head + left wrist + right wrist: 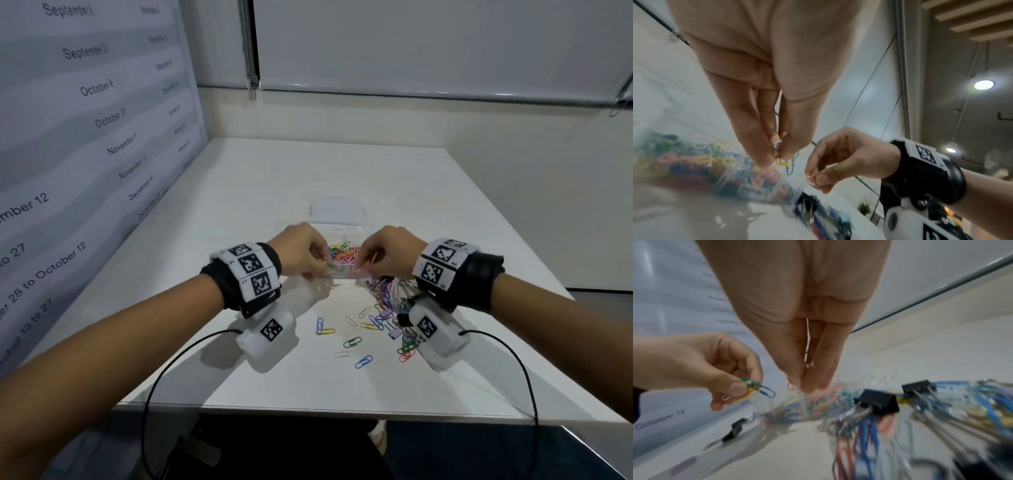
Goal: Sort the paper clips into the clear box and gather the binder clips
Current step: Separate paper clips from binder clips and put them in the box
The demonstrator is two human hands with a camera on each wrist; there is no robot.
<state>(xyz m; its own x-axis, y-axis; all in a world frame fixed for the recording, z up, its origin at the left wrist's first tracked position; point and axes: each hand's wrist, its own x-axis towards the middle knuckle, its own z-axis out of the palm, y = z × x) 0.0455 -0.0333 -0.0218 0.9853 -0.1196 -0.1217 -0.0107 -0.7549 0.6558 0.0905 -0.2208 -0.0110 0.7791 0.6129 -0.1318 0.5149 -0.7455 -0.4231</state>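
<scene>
A clear box (346,226) partly filled with coloured paper clips (342,255) stands mid-table. My left hand (301,253) hovers at its near left edge and pinches several paper clips (754,388), green, yellow and blue, between thumb and fingers. My right hand (387,255) hovers at the near right edge and pinches a pink paper clip (810,178). Below the right hand lies a mixed heap of paper clips and binder clips (394,294). Black binder clips (878,400) show in the right wrist view, one more (735,429) lies apart to the left.
Loose paper clips (352,342) are scattered on the white table (239,192) in front of me. A wall calendar panel (85,120) borders the table on the left. Cables (164,373) trail from both wrist cameras over the near edge.
</scene>
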